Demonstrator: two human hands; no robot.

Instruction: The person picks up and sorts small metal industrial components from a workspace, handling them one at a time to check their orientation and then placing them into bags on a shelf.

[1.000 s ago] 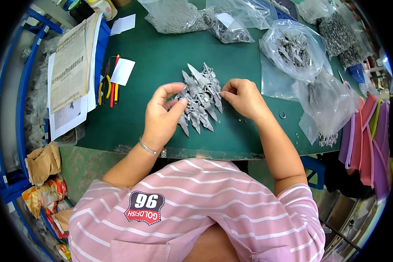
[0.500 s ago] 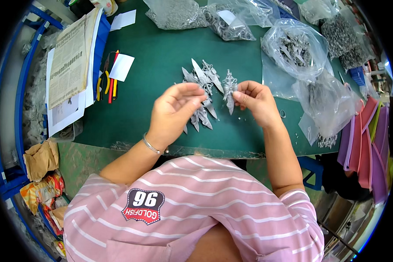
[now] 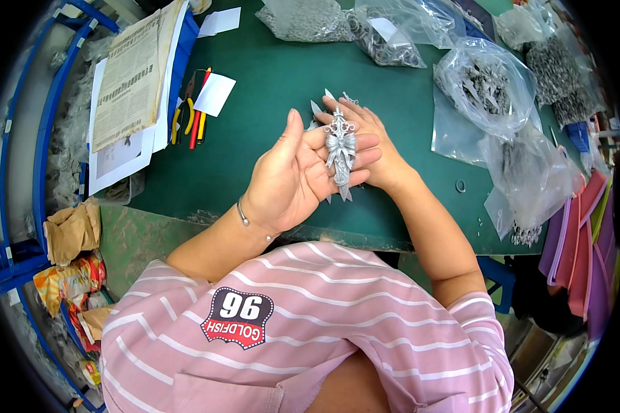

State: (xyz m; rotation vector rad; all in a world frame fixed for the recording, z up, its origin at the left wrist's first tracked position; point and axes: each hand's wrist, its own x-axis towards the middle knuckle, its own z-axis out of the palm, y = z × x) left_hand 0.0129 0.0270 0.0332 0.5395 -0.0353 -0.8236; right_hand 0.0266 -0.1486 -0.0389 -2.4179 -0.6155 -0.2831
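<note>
Palm up, my left hand (image 3: 282, 175) carries a silver-grey dagger-shaped metal ornament (image 3: 340, 150) across its spread fingers. The ornament has a bow in the middle, openwork scrolls at the top and a pointed lower end. Behind it, my right hand (image 3: 391, 157) reaches over the pile with its fingers stretched out; its fingertips are partly hidden, and I see nothing held in it. Tips of several more silver metal pieces (image 3: 315, 109) poke out around the hands, most of that pile being covered by them.
Yellow-handled pliers (image 3: 183, 117), a red pen-like tool (image 3: 199, 110) and white paper (image 3: 214, 94) lie on the green table (image 3: 269, 76). Plastic bags (image 3: 486, 82) of metal parts stand at the back and right. Newspaper (image 3: 132, 76) leans at the left.
The ornament has passed from my right hand to my left, which has turned palm up. My right hand has moved left over the pile. The view has shifted slightly.
</note>
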